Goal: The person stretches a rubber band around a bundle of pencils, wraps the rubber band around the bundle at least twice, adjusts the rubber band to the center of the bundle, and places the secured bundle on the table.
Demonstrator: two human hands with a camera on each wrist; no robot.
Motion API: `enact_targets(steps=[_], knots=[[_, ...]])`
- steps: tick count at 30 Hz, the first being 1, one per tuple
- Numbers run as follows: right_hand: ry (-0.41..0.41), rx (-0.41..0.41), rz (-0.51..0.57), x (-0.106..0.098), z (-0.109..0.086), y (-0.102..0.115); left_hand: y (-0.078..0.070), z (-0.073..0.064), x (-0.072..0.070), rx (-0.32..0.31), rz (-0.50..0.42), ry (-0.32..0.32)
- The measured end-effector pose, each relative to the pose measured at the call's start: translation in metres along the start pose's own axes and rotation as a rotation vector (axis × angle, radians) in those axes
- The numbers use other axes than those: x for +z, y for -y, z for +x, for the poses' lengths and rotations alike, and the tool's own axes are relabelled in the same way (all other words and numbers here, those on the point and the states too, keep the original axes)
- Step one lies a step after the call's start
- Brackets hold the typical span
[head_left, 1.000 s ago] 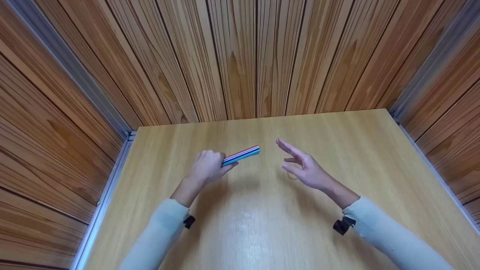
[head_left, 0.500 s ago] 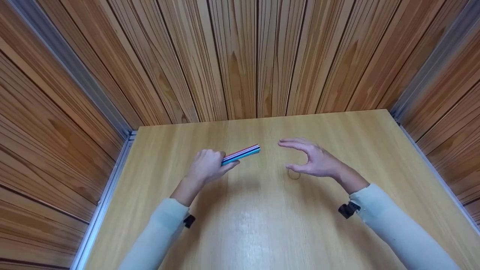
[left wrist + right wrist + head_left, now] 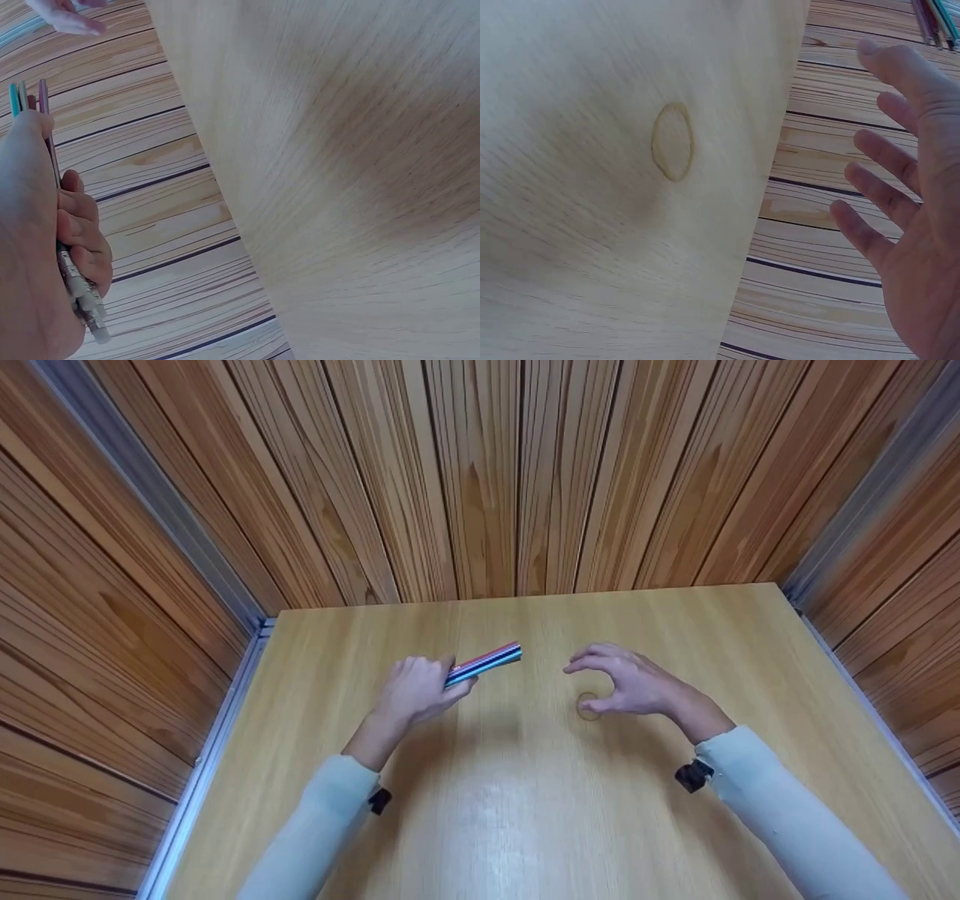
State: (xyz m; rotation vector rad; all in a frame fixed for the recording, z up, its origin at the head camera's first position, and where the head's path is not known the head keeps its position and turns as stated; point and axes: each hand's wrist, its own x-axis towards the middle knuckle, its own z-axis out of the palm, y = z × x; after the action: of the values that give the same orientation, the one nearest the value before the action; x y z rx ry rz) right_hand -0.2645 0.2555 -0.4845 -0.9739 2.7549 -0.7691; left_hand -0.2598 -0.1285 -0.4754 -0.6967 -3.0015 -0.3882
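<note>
A bundle of several coloured pencils (image 3: 484, 662), blue, red and dark among them, is held in my left hand (image 3: 416, 690) above the table. In the left wrist view the fingers (image 3: 86, 236) curl round the pencils, whose metal-banded eraser ends (image 3: 90, 307) stick out below the fist. My right hand (image 3: 630, 682) hovers to the right with its fingers spread and loosely bent, holding nothing. Beneath its thumb a thin tan rubber band (image 3: 653, 142) lies on the tabletop as a ring, apart from the hand in the right wrist view.
The light wooden table (image 3: 480, 810) is bounded by plank-patterned walls (image 3: 487, 480) at the back and both sides. A metal rail (image 3: 202, 757) runs along its left edge. Small black cameras (image 3: 694, 775) sit at both wrists.
My right hand has turned and drawn back slightly to the right, its fingers bending, so more of the rubber band shows. The left hand stays nearly still; the pencils' far end has tipped up slightly.
</note>
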Motion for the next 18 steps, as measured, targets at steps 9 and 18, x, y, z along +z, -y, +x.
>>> enact_targets(steps=[9,18], knots=[[0.049,0.031,-0.024,0.012,0.003,-0.011,0.000,0.000,0.001,-0.006,0.013,0.013],[0.067,0.108,-0.048,0.031,0.000,-0.031,-0.003,0.001,0.004,-0.027,-0.028,0.030]])
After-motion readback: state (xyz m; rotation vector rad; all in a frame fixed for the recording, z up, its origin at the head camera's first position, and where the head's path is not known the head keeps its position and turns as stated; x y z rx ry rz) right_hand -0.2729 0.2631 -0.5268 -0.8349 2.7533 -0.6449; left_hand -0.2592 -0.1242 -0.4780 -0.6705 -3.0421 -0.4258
